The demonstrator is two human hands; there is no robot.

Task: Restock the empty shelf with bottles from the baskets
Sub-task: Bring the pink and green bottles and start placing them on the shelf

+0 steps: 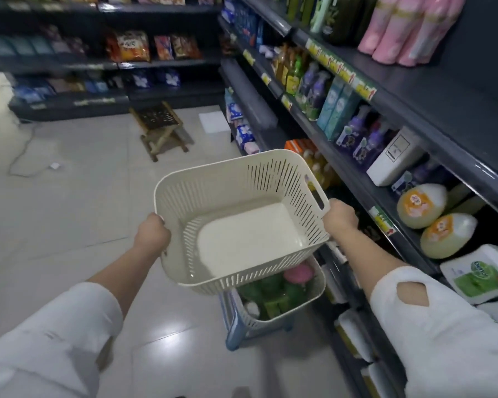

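Note:
I hold an empty cream slotted basket [213, 179] in the air in front of me. My left hand [153, 234] grips its left rim and my right hand [341, 218] grips the right side by the handle. Under it, a second cream basket [314, 297] rests on a blue stool [232, 326] and holds green and pink bottles [273, 285]. The shelving [414, 110] runs along my right, with pink bottles [406, 30] and green bottles on the top shelf and bare dark shelf space beside them.
A wooden folding stool [161, 124] stands on the tiled floor ahead, with a white box [214, 123] by the shelf base. A cable [23, 150] trails over the floor at left. Snack shelves [98, 64] close off the far end.

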